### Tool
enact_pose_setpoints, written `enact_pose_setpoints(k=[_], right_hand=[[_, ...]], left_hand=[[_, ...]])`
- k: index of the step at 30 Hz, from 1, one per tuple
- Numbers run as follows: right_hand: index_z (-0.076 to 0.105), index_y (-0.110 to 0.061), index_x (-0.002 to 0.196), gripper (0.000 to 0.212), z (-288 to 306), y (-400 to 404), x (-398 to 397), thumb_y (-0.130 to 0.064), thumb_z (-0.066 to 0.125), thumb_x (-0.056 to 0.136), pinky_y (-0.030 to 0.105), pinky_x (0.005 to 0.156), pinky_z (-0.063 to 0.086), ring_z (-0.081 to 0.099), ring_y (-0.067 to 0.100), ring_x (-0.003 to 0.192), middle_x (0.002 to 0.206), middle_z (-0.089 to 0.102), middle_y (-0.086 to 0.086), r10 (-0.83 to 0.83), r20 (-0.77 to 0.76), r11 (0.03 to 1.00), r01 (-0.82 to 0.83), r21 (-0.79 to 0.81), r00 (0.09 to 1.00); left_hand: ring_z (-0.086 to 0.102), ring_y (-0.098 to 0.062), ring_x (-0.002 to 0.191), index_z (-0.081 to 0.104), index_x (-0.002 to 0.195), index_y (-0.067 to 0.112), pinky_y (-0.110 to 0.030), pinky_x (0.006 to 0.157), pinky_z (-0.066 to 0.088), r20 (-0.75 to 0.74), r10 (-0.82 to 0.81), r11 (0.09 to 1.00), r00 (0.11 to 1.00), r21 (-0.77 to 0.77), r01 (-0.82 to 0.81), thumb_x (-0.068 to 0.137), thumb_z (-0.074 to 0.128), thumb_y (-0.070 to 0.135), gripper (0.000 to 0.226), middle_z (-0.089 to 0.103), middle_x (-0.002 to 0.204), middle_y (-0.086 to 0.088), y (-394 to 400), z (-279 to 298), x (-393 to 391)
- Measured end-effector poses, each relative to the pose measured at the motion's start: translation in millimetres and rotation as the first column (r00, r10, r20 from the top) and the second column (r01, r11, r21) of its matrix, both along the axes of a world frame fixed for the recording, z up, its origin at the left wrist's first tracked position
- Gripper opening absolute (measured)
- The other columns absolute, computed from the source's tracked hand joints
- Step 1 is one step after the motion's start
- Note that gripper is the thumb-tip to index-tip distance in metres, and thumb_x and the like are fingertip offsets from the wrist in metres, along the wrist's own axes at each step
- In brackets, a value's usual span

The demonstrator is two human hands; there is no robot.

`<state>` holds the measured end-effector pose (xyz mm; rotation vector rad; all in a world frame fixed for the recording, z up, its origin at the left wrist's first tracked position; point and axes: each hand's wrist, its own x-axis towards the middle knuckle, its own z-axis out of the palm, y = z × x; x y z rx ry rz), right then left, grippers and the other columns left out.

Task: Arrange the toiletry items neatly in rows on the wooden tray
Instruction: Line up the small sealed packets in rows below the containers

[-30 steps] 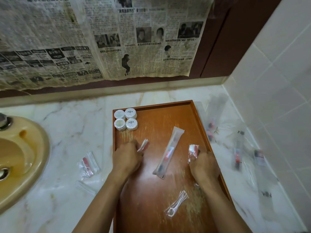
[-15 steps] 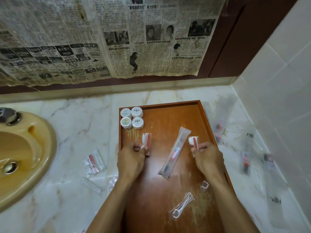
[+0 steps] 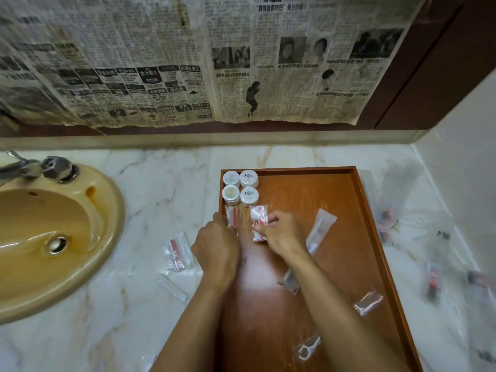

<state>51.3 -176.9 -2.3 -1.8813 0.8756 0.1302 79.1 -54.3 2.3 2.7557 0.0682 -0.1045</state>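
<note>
1. My left hand [image 3: 216, 248] pinches the first sachet [image 3: 232, 216] beside the wooden tray [image 3: 359, 200] left wall.
2. My right hand [image 3: 281, 234] pinches the second sachet [image 3: 259, 222], long axis front-to-back, just right, parallel.

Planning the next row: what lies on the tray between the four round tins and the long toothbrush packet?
In the head view, one small red-and-white sachet, pinched by the right hand, lies between the round tins and the long toothbrush packet; otherwise bare wooden tray.
</note>
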Motion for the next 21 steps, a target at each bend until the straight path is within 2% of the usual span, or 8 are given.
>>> enact_pose_setpoints(k=[3,6,8,10,13,17,21], right_hand=[[0.059,-0.021,0.075,0.022,-4,6,4,-0.027,0.08,0.075,0.024,0.063,0.039,0.058,0.015,0.071,0.075,0.063,-0.003,0.026,-0.028,0.998,-0.028,-0.051,0.999],[0.061,-0.021,0.075,0.018,-6,10,6,-0.024,0.078,0.078,0.023,0.063,0.038,0.06,0.017,0.073,0.079,0.066,-0.001,0.021,-0.044,0.997,-0.025,-0.073,0.999],[0.065,-0.018,0.076,0.011,-6,12,7,-0.021,0.074,0.081,0.023,0.065,0.039,0.061,0.019,0.076,0.082,0.069,0.002,0.04,-0.06,0.995,-0.046,-0.093,0.997],[0.07,-0.014,0.081,0.006,-7,14,9,-0.02,0.071,0.083,0.023,0.065,0.039,0.061,0.021,0.08,0.085,0.07,0.003,0.052,-0.068,0.992,-0.06,-0.114,0.996],[0.071,-0.015,0.081,0.006,-9,17,11,-0.021,0.07,0.083,0.021,0.064,0.038,0.062,0.02,0.078,0.087,0.071,0.003,0.047,-0.086,0.991,-0.057,-0.123,0.995],[0.068,-0.013,0.077,0.007,-14,20,13,-0.018,0.068,0.081,0.023,0.061,0.041,0.064,0.023,0.077,0.084,0.07,0.003,0.03,-0.112,0.987,-0.047,-0.153,0.993],[0.07,-0.009,0.087,0.013,-15,22,16,-0.021,0.071,0.082,0.026,0.066,0.048,0.064,0.026,0.081,0.091,0.069,0.007,0.028,-0.127,0.978,-0.053,-0.203,0.991]], left_hand=[[0.058,-0.032,0.093,0.056,0.107,0.016,-0.035,0.063,0.036,0.029,-0.105,0.987,0.994,0.127,0.1,0.094,0.05,0.027,0.018,0.065,0.096,-0.007,3,-9,3],[0.054,-0.028,0.094,0.056,0.108,0.015,-0.034,0.058,0.033,0.036,-0.192,0.957,0.981,0.229,0.179,0.094,0.05,0.021,0.017,0.061,0.095,-0.004,5,-13,3],[0.051,-0.028,0.092,0.058,0.103,0.013,-0.034,0.055,0.03,0.041,-0.222,0.942,0.974,0.267,0.204,0.09,0.051,0.013,0.014,0.059,0.093,-0.005,5,-14,3],[0.05,-0.031,0.084,0.061,0.09,0.01,-0.033,0.05,0.028,0.069,-0.263,0.936,0.962,0.262,0.236,0.081,0.06,0.006,0.01,0.056,0.086,-0.009,5,-13,4],[0.052,-0.034,0.077,0.065,0.077,0.009,-0.033,0.048,0.034,0.111,-0.335,0.913,0.935,0.285,0.293,0.066,0.075,0.005,0.015,0.057,0.082,-0.011,10,-19,7],[0.049,-0.035,0.104,0.07,0.088,0.015,-0.039,0.064,0.042,0.077,-0.333,0.92,0.94,0.245,0.306,0.079,0.063,0.015,0.011,0.059,0.107,-0.012,15,-23,10],[0.036,-0.03,0.122,0.067,0.103,0.021,-0.038,0.075,0.041,0.007,-0.322,0.926,0.947,0.211,0.314,0.089,0.051,0.021,0.021,0.05,0.124,-0.006,17,-24,12]])
